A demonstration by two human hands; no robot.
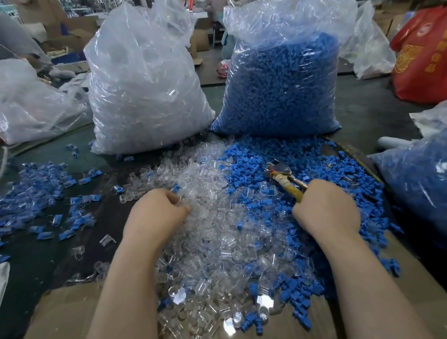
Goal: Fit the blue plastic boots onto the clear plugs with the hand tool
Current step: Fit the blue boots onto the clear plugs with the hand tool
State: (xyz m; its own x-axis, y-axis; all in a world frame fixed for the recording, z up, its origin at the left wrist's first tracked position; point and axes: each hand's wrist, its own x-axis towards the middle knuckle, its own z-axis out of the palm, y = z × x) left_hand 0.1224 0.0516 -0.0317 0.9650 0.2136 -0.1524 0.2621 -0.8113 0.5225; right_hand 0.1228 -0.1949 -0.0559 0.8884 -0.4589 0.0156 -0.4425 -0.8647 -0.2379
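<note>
Head view, left hand (156,213) curled in clear plugs (209,226), right hand (327,209) gripping hand tool (287,179) over blue boots (326,164)

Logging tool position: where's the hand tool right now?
Head view, right of centre: the hand tool is gripped in the right hand, its head lying over the loose blue boots before the blue-filled bag.

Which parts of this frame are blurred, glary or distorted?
Head view: wide-angle bending at the edges; glare on the clear plugs and both bags; right-edge blue bag smeared; background soft; left hand, right hand and hand tool sharp.
</note>
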